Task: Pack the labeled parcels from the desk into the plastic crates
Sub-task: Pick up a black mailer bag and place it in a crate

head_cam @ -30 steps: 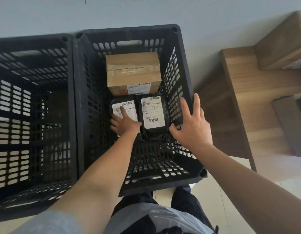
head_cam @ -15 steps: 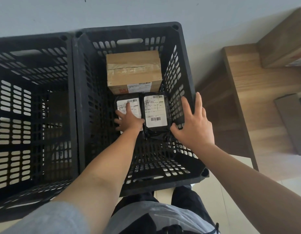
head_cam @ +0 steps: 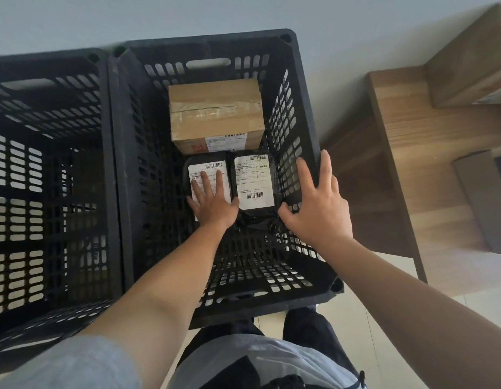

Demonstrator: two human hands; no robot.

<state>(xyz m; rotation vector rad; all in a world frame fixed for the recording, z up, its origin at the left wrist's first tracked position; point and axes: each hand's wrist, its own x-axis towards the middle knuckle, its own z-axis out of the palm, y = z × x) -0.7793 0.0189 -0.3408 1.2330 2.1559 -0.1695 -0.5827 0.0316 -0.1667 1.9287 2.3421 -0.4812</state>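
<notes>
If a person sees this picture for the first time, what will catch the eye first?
The left hand lies flat on a black parcel at the bottom of the right crate. A second black parcel lies beside it, a cardboard box behind both. The right hand rests open on the crate's right wall.

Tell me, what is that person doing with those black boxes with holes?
A person is packing parcels into plastic crates. The left hand presses flat on a black parcel lying in the right crate, beside another black parcel and a cardboard box. The right hand is open at that crate's side wall. The left crate looks unfilled. More boxes wait on the wooden desk.
</notes>
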